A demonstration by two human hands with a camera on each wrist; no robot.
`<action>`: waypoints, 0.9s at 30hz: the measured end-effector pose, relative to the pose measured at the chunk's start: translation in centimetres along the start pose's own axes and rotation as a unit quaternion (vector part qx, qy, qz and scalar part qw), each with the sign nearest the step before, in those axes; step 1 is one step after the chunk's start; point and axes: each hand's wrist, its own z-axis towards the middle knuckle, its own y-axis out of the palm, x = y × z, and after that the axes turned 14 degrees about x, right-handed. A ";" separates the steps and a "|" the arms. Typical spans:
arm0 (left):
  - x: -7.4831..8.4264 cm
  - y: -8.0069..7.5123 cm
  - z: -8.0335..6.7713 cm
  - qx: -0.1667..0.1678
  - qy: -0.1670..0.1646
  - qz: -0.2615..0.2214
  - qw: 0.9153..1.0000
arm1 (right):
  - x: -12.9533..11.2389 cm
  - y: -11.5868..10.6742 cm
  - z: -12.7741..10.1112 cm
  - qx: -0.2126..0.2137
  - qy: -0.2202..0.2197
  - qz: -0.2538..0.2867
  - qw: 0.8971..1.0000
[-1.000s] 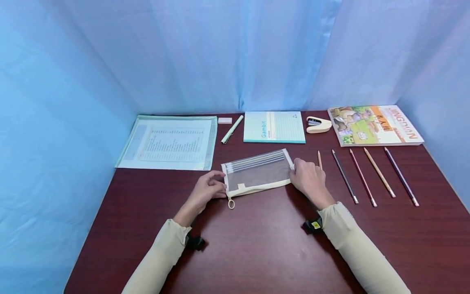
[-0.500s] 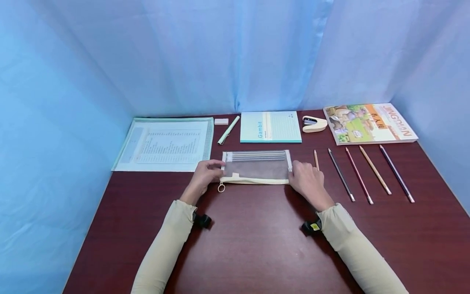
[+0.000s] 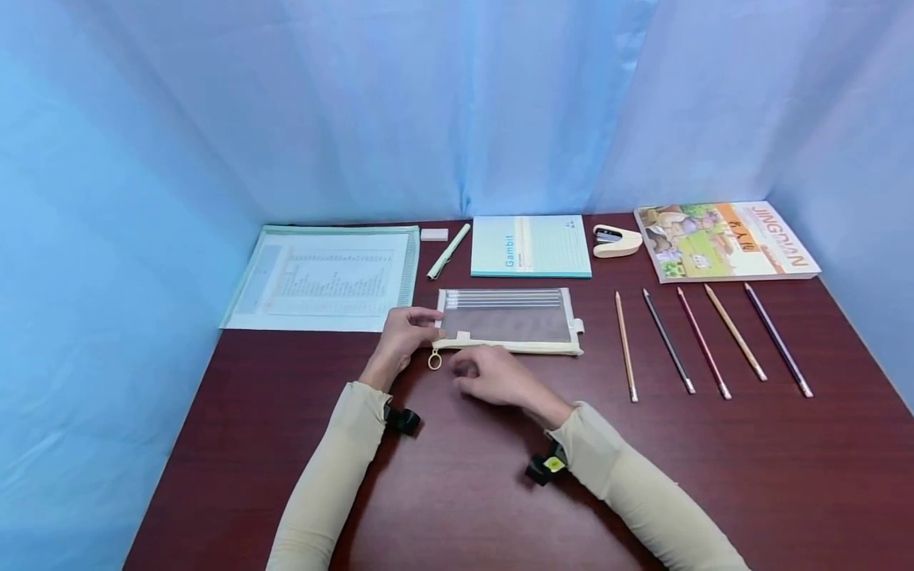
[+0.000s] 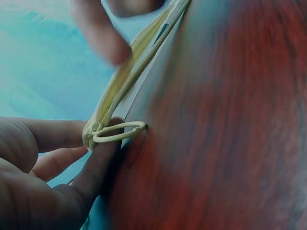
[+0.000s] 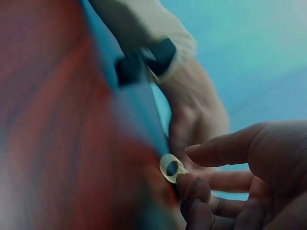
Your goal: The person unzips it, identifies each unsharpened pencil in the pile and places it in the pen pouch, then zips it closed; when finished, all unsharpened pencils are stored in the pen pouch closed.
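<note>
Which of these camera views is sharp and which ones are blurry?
Head view: sharp and evenly lit, only the right hand slightly smeared. Left wrist view: zipper ring fairly crisp, table streaked. Right wrist view: mostly blurred, fingertips clearest.

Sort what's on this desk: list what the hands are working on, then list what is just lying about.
In hand:
pouch, held at its end by the left hand
zip ring, right hand reaching beside it

Lying about:
five pencils
notebook
stapler
book
pen
eraser
folder
</note>
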 end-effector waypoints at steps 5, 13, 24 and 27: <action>0.0 0.1 0.0 -0.002 -0.008 -0.004 1.000 | -0.5 2.7 1.0 -0.016 0.012 0.047 0.999; 0.0 0.0 0.0 0.005 -0.005 -0.002 1.000 | -0.7 4.0 1.7 0.041 0.062 0.089 0.993; -0.2 -0.1 0.1 0.005 0.006 0.000 1.000 | -0.4 3.5 1.5 0.177 0.091 0.042 0.979; -0.2 0.0 0.1 0.003 0.004 0.001 1.000 | 0.1 3.5 1.4 0.187 0.096 0.028 0.977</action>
